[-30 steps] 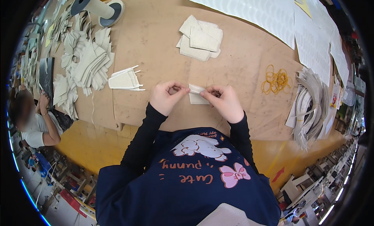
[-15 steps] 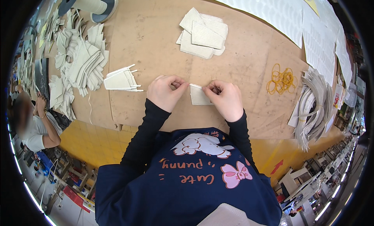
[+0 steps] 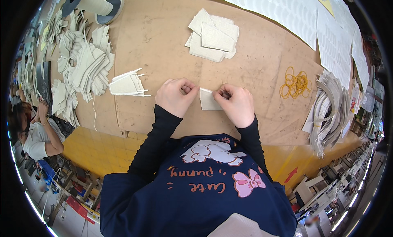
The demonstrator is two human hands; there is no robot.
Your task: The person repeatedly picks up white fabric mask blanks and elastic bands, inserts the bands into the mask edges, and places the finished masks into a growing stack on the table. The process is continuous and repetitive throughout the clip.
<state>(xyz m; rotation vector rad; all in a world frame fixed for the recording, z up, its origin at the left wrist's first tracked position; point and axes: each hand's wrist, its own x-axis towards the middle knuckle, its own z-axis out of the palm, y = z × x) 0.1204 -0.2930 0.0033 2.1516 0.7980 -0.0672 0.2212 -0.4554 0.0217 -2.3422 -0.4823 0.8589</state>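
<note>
A small off-white fabric piece [image 3: 209, 103] lies on the table in front of me, with a narrow white strip [image 3: 206, 89] along its far edge. The fingertips of my left hand [image 3: 175, 98] are pinched at the left end of that strip. My right hand [image 3: 238, 105] pinches the piece near its far right corner and covers its right side. To the left of my left hand lies a small stack of similar tapered pieces [image 3: 126, 84] with white strip ends sticking out on the right. Farther away is a loose pile of plain off-white pieces [image 3: 219, 35].
Heaped cut pieces [image 3: 88, 63] cover the left side, below a spool [image 3: 96, 4]. Yellow rubber bands [image 3: 296, 83] and a bundle of grey-white strips [image 3: 330, 110] lie to the right. White sheets [image 3: 282, 10] lie at the far right. Another person [image 3: 43, 137] is at the left.
My hands stay almost in place, still pinching at the fabric piece; my left forearm has shifted slightly right. The stacks look unchanged.
</note>
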